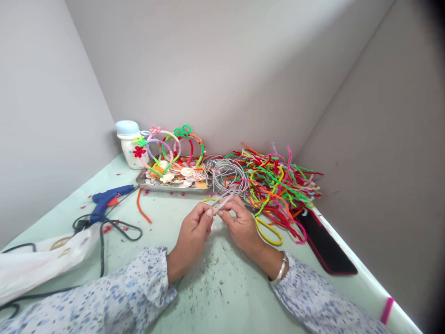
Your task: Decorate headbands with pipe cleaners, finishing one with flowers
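My left hand (195, 232) and my right hand (242, 227) meet over the middle of the table, thumbs and fingers pinched close together. Between the fingertips is a thin grey strip (225, 200), pointing up and away; whether it is wire or flat band I cannot tell. A coil of grey wire (230, 174) lies just beyond it. To the right of the coil is a tangled heap of coloured pipe cleaners (278, 174). One yellow pipe cleaner loop (269, 235) rests near my right wrist.
A metal tray (174, 188) of seashells (187, 172) holds several pipe-cleaner headbands (199, 144). Behind it stands a white bottle (131, 147). On the left are a blue glue gun (104, 202), its black cord and a plastic bag (45, 264). A black flat object (328, 246) lies near the right edge.
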